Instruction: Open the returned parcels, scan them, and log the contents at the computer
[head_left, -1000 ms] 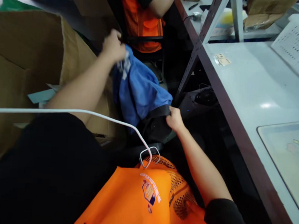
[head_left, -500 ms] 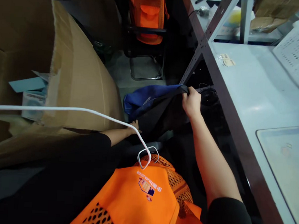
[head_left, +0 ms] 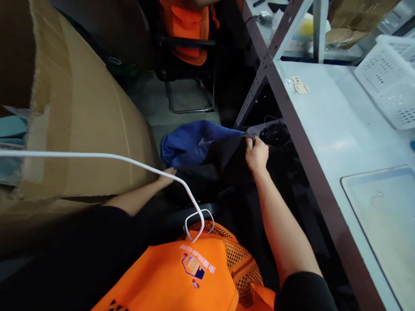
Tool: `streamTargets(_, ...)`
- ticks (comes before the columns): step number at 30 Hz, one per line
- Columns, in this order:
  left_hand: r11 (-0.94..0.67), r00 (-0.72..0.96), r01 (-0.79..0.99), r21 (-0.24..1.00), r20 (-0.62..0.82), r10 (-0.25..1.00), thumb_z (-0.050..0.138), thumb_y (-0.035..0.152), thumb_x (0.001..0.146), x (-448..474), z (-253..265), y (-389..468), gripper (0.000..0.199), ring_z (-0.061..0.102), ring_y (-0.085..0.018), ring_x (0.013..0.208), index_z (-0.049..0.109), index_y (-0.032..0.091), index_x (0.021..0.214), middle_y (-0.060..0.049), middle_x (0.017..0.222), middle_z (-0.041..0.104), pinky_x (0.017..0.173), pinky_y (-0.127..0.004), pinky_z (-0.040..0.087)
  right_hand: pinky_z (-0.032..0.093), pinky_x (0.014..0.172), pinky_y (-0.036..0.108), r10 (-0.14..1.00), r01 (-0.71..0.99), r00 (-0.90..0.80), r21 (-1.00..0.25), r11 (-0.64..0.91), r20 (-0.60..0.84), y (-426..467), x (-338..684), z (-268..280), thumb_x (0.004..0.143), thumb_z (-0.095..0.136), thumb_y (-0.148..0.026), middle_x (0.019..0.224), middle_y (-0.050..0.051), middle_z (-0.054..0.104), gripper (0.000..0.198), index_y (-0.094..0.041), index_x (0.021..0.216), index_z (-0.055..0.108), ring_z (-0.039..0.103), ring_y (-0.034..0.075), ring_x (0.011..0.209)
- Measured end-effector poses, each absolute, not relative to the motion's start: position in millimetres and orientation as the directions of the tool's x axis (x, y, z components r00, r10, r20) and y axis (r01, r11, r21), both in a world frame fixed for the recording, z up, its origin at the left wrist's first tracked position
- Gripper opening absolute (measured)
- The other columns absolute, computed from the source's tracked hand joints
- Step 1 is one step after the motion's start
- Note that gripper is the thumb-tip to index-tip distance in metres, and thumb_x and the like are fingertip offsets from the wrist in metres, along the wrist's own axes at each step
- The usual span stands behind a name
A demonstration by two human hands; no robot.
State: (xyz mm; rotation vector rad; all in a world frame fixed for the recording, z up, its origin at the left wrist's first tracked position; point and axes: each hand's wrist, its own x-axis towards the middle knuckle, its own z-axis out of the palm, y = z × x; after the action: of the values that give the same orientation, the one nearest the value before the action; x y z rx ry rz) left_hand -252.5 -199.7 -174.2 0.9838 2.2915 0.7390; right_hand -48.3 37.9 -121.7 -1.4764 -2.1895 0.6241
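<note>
A blue-and-black cloth item (head_left: 187,143) is stretched between my hands, low in the gap between a big carton and the workbench. Its blue part bulges on the far side, and its dark part hangs nearer to me. My right hand (head_left: 257,154) is closed on the upper right edge, fingers curled over it. At the left end, beside the carton, my left hand (head_left: 167,175) pinches the dark edge; its fingertips are partly hidden. Whether the cloth is a garment or a bag cannot be made out.
The tall cardboard box (head_left: 88,107) stands close on the left. A white-topped workbench (head_left: 321,106) with a white basket (head_left: 395,82) and a tray (head_left: 393,202) runs along the right. A chair (head_left: 185,43) with orange fabric is ahead. A white bent rod (head_left: 123,160) crosses in front of me.
My view has turned slightly right. My hands have moved a little farther apart with the cloth, and more of its blue side shows.
</note>
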Motion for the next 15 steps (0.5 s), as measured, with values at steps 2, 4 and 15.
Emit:
streamTargets(2, 0.584, -0.658, 0.499, 0.640, -0.159, 0.736, 0.064, 0.039, 0.106, -266.3, -156.2, -184.6, 0.025, 0.070, -0.022, 0.094, 0.068, 0.015, 0.106, -0.006, 0.102, 0.070, 0.086, -0.040, 0.061, 0.049, 0.079, 0.035, 0.924, 0.735, -0.380, -0.591, 0.332, 0.047, 34.2, -47.1, -125.7, 0.102, 0.066, -0.048, 0.086, 0.010, 0.070, 0.029, -0.020, 0.108, 0.067, 0.067, 0.029, 0.081)
streamTargets(4, 0.544, -0.708, 0.554, 0.631, 0.012, 0.706, 0.052, 0.033, 0.108, -284.4, -116.7, -171.7, 0.027, 0.067, -0.024, 0.091, 0.058, 0.018, 0.086, -0.004, 0.085, 0.062, 0.090, -0.041, 0.056, 0.051, 0.082, 0.036, 0.882, 0.688, -0.471, -0.616, 0.384, 0.024, 21.3, -50.0, -125.7, 0.097, 0.075, -0.046, 0.092, 0.009, 0.073, 0.043, -0.019, 0.128, 0.062, 0.070, 0.030, 0.085)
streamTargets(15, -0.094, -0.284, 0.867, 0.490, 0.640, 0.714, 0.020, 0.067, 0.112, -225.5, 135.5, -116.8, 0.067, 0.074, -0.028, 0.114, 0.061, 0.020, 0.089, 0.000, 0.091, 0.062, 0.099, -0.049, 0.056, 0.054, 0.087, 0.042, 0.515, 0.374, -0.845, -0.530, 0.761, 0.144, -39.2, -94.6, -24.2, 0.092, 0.080, -0.040, 0.092, 0.012, 0.074, 0.038, -0.018, 0.123, 0.074, 0.073, 0.038, 0.093)
